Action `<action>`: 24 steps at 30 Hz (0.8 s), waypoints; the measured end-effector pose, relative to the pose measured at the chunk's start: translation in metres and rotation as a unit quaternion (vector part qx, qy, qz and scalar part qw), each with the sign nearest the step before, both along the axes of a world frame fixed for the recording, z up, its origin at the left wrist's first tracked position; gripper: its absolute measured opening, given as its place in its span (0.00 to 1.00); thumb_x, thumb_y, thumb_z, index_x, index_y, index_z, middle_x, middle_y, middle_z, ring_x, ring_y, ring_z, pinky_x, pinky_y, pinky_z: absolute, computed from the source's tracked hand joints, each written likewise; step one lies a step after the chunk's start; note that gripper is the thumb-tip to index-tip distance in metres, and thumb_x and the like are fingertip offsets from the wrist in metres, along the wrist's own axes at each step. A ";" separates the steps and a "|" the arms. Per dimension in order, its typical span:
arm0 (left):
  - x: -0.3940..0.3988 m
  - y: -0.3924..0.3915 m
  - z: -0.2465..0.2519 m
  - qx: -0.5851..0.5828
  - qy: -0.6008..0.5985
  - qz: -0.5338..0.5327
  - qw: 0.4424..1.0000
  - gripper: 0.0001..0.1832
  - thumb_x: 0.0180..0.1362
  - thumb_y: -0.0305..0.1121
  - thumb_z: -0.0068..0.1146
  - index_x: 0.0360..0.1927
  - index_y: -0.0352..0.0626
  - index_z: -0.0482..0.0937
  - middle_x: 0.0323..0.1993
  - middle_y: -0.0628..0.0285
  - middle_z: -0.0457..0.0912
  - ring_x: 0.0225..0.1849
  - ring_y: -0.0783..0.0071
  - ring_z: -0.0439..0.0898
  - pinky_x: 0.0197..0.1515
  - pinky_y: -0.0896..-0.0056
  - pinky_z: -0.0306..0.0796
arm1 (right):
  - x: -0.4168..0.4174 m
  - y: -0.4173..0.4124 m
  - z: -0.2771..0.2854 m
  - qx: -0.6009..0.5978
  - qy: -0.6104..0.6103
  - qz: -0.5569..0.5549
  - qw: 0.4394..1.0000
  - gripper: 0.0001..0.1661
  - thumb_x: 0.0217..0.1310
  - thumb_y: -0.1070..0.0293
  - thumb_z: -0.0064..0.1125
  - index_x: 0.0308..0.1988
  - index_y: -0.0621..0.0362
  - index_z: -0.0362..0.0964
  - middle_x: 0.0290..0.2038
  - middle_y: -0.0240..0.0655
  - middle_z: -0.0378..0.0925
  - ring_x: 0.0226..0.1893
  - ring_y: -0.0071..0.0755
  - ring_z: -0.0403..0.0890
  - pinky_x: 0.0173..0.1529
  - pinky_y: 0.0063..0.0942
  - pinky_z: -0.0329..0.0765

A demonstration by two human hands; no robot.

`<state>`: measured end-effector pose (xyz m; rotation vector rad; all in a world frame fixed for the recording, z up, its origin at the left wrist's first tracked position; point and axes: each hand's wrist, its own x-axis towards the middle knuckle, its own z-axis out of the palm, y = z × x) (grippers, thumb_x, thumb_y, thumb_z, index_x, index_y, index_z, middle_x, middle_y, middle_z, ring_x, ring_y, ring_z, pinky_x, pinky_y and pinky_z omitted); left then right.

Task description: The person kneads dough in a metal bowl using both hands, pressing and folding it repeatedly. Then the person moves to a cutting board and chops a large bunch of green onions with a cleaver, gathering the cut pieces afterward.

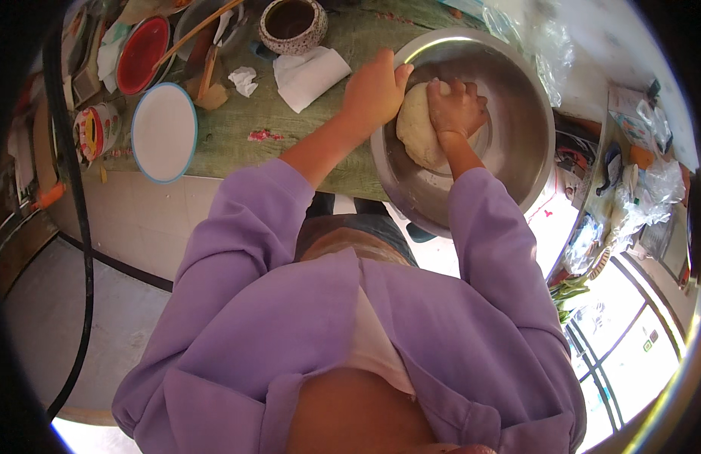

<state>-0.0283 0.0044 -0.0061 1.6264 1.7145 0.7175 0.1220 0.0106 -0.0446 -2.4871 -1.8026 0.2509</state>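
A large pale lump of dough (pixel 414 127) lies in a wide stainless steel basin (pixel 518 125) at the right end of the green table. Pressed onto the dough's right side is my right hand (pixel 457 108), its fingers bent and spread a little over the top. My left hand (pixel 376 91) grips the basin's left rim, with the thumb over the edge; some of its fingers are hidden. Beside my left hand lies a folded white paper towel (pixel 311 76), and a speckled ceramic pot (pixel 294 28) stands behind it.
A white plate with a blue rim (pixel 164 133) sits at the table's front left edge. Farther left are a printed tub (pixel 98 130) and a red bowl (pixel 143 55) with chopsticks. Crumpled tissue (pixel 243 81) lies near the paper towel. Shelves with plastic bags (pixel 648 193) stand at right.
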 end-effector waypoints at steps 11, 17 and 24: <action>0.002 0.000 0.001 -0.001 0.011 0.016 1.000 0.16 0.58 0.43 0.46 0.30 0.37 0.66 0.20 0.46 0.75 0.26 0.44 0.75 0.28 0.49 0.66 | 0.013 0.021 -0.024 0.078 0.001 0.055 0.995 0.22 0.50 0.47 0.45 0.35 0.47 0.78 0.39 0.36 0.76 0.41 0.41 0.75 0.46 0.43 0.65; 0.003 -0.003 -0.007 0.008 0.031 0.034 0.999 0.17 0.59 0.44 0.45 0.33 0.38 0.67 0.20 0.48 0.76 0.26 0.47 0.76 0.28 0.49 0.68 | 0.020 0.009 0.004 -0.001 0.058 0.115 0.992 0.30 0.49 0.49 0.50 0.54 0.41 0.62 0.57 0.40 0.59 0.57 0.49 0.59 0.57 0.48 0.55; 0.007 -0.003 -0.001 0.000 0.025 0.036 0.999 0.17 0.59 0.45 0.44 0.33 0.38 0.67 0.23 0.48 0.77 0.28 0.47 0.77 0.29 0.50 0.68 | 0.009 -0.071 0.044 -0.100 0.001 0.332 0.938 0.40 0.40 0.62 0.60 0.57 0.34 0.56 0.57 0.44 0.52 0.57 0.50 0.56 0.53 0.53 0.62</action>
